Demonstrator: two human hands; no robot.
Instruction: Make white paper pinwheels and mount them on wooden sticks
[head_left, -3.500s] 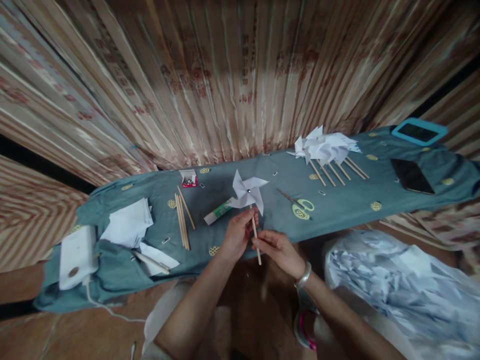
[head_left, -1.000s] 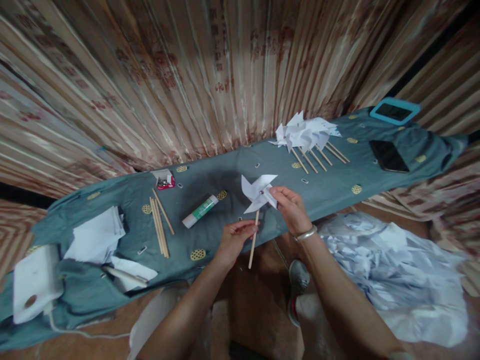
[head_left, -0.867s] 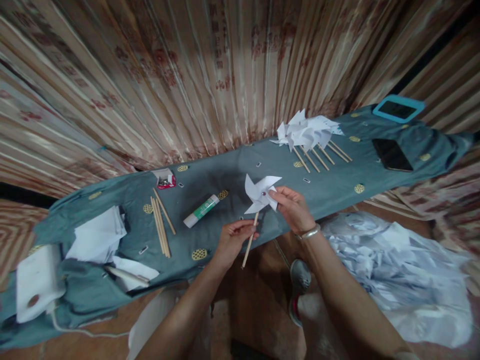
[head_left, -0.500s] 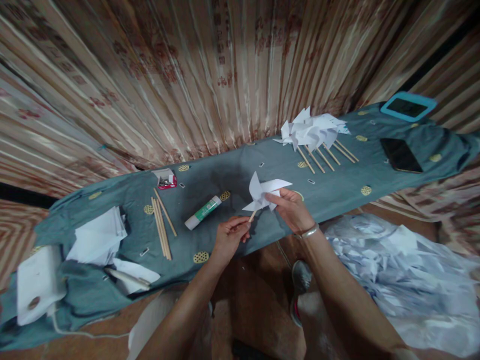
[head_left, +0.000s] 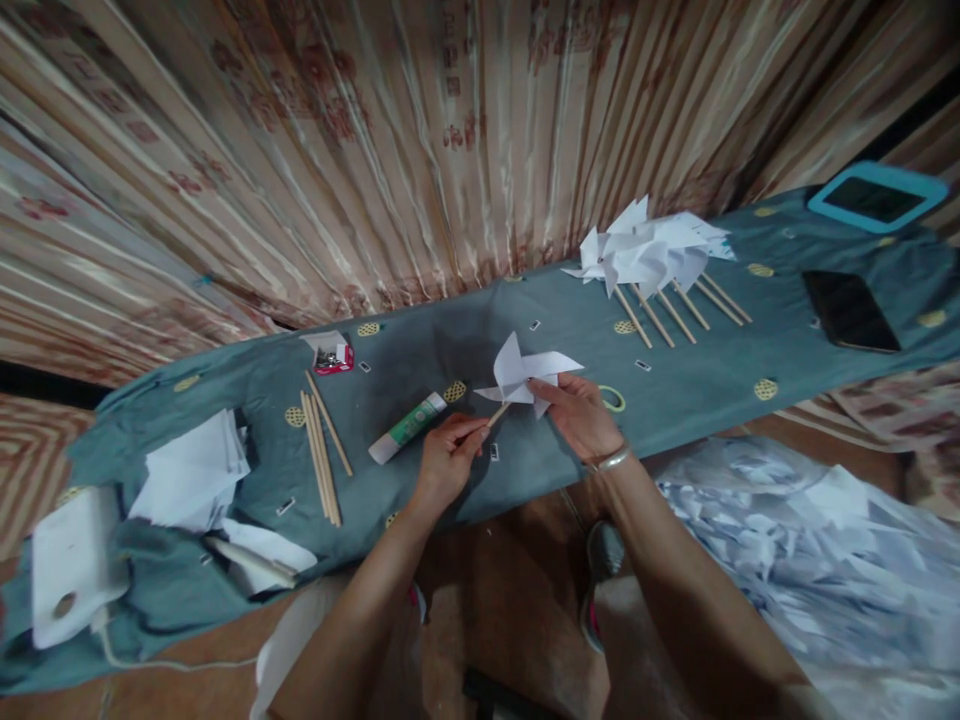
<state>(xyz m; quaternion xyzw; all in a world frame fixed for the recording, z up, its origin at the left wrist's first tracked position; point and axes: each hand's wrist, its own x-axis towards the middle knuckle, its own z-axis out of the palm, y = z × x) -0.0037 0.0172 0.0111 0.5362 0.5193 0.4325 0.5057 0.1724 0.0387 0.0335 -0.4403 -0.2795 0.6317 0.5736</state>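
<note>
A white paper pinwheel point(head_left: 511, 372) is held above the cloth-covered table, its blades folded toward the centre. My left hand point(head_left: 448, 458) is closed round its thin wooden stick point(head_left: 498, 413), which slants up to the right. My right hand point(head_left: 581, 412), with a bracelet at the wrist, pinches the paper near the centre with thumb and fingers. Left of my left hand lies a glue stick point(head_left: 407, 428) with a green label. Several finished-looking pinwheels point(head_left: 652, 255) rest in a pile at the back right, their sticks pointing toward me.
On the left are several loose wooden sticks point(head_left: 321, 462), an open red box of small metal pins point(head_left: 332, 355), stacked white paper point(head_left: 196, 470), a pen point(head_left: 251, 560) and a white corded device point(head_left: 77, 565). A phone point(head_left: 851, 311) and blue-framed device point(head_left: 877, 197) lie right. A bag of paper pieces point(head_left: 817, 550) stands below.
Both hands have shifted slightly left with the pinwheel. My left hand sits a little lower on the stick, showing more of it. The view has shifted, moving the right-hand objects outward.
</note>
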